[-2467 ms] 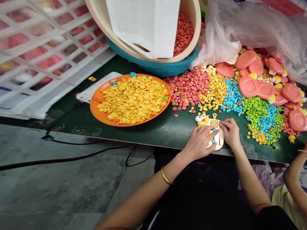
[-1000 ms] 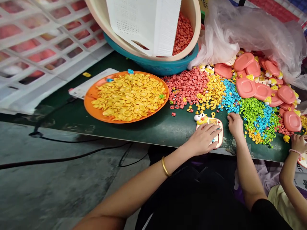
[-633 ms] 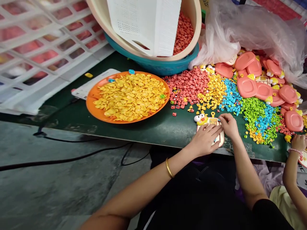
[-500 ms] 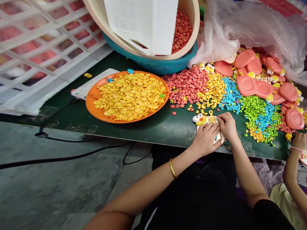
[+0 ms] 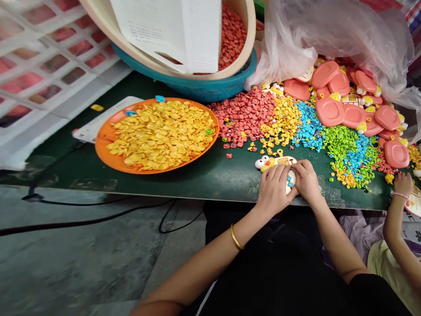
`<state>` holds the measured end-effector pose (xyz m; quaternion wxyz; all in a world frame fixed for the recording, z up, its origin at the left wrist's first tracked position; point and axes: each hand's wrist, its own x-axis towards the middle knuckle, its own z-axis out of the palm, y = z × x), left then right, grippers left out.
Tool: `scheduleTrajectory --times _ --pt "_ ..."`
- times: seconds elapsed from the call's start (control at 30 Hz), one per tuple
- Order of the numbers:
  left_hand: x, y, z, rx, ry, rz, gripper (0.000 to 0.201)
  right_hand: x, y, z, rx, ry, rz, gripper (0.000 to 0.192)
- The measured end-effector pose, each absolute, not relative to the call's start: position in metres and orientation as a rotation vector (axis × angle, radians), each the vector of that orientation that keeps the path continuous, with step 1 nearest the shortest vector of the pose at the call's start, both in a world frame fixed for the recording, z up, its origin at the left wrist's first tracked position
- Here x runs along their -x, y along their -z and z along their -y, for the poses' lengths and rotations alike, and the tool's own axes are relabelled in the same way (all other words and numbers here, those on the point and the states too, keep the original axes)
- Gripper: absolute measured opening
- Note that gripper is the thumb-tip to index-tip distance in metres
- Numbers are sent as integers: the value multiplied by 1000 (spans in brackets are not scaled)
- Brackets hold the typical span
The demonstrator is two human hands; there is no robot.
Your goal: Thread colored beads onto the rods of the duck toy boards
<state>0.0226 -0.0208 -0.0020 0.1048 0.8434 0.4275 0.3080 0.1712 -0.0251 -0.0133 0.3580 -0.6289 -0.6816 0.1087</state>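
Note:
A cream plastic duck toy panel (image 5: 281, 160) with bulging white eyes and an orange beak lies on the table's front part, partly hidden by my hands. Blue buttons (image 5: 290, 181) show in it between my hands. My left hand (image 5: 273, 188) lies across the panel, fingers bent over it and thumb at its near side, gripping it. At the panel's right edge, my right hand (image 5: 308, 181) is closed with curled fingers pressed on it; any small piece under the fingertips is hidden. Just beyond are piles of small yellow pieces (image 5: 281, 120) and blue pieces (image 5: 309, 125).
An orange plate (image 5: 101, 151) of yellow discs stands left. Red pieces (image 5: 246, 114) and green pieces (image 5: 340, 142) lie heaped behind. Pink toy shells (image 5: 333, 112) are stacked at right. Basins (image 5: 210, 83) and a white crate (image 5: 19, 127) stand behind. A co-worker's hand (image 5: 403, 184) is far right.
The view has shifted, so the table's things sit further left. Over the panel my fingers have moved, and more of the blue buttons and the panel's far edge now shows.

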Motion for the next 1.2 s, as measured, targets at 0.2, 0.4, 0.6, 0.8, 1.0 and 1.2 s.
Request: scheduleTrajectory --times 0.2,0.4,0.6,0.8,1.0,1.2 --pt "-22 0 22 -2485 -874 -1267 28 -174 18 28 1617 -262 1687 29" --pt "-15 13 25 -2413 -967 -1227 33 -172 20 24 1590 -269 1723 27" --pt "-9 20 22 -2390 -947 -1190 46 -173 3 18 1346 -512 1932 27" --pt "-9 9 9 -2513 -731 -937 47 -259 -10 23 1844 -179 1468 30" --pt "-19 -1 -4 -2515 -623 -845 49 -291 -11 23 2124 -140 1485 17" --pt "-23 -1 2 -2475 -651 -901 39 -228 -7 17 1706 -534 1419 20"
